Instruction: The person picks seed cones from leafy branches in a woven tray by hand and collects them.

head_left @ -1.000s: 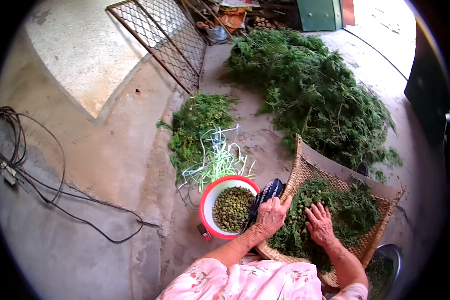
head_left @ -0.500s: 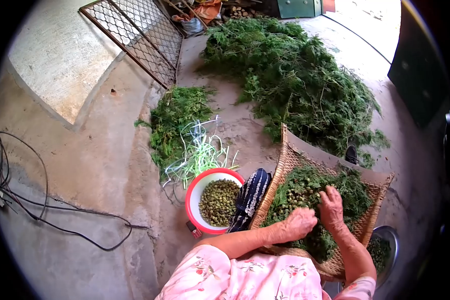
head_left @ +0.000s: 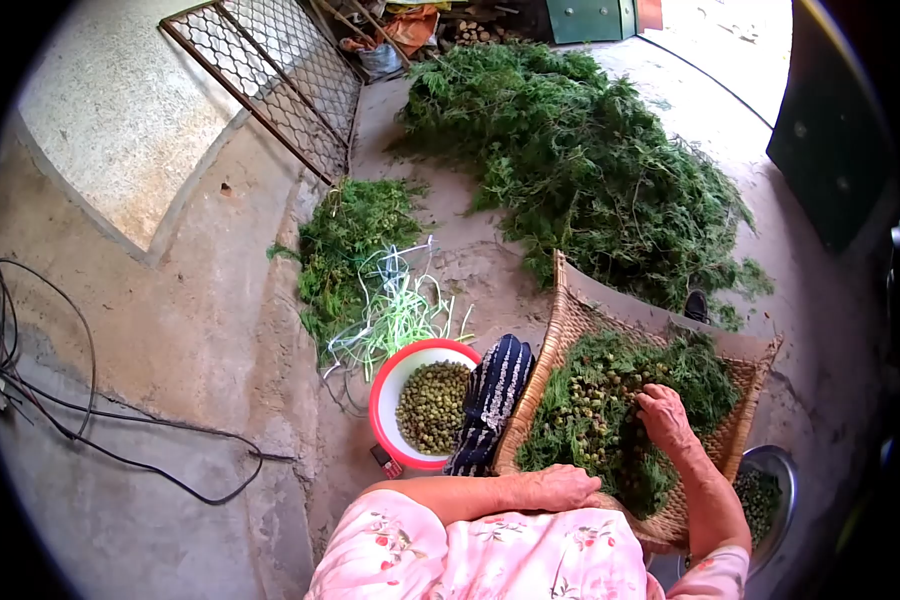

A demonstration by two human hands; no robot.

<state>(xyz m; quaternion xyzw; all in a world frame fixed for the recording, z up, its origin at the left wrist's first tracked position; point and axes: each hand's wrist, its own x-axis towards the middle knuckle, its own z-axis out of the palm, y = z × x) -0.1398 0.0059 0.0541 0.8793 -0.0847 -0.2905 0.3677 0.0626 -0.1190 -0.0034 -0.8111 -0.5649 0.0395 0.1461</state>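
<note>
A woven basket tray (head_left: 542, 385) rests on my lap, holding green sprigs (head_left: 705, 375) and small round cones (head_left: 595, 395). Over the sprigs, my right hand (head_left: 664, 412) has its fingers drawn together; whatever is between them is too small to make out. My left hand (head_left: 562, 487) lies at the tray's near edge with fingers curled, and their tips are hidden. Left of the tray stands a red-rimmed white basin (head_left: 389, 400) with many greenish-brown cones (head_left: 432, 405) inside. Dark patterned cloth (head_left: 495, 390) covers my knee between basin and tray.
A big heap of green branches (head_left: 570, 170) spreads ahead, with a smaller pile (head_left: 355, 240) and pale plastic strips (head_left: 405, 315) to its left. A metal basin (head_left: 782, 480) sits at right. Black cables (head_left: 150, 465) and a metal grille (head_left: 280, 80) are at left.
My left hand has moved from the tray's left rim across the sprigs and back to its near edge. My right hand has lifted from the sprigs and its fingers have closed. The view has shifted.
</note>
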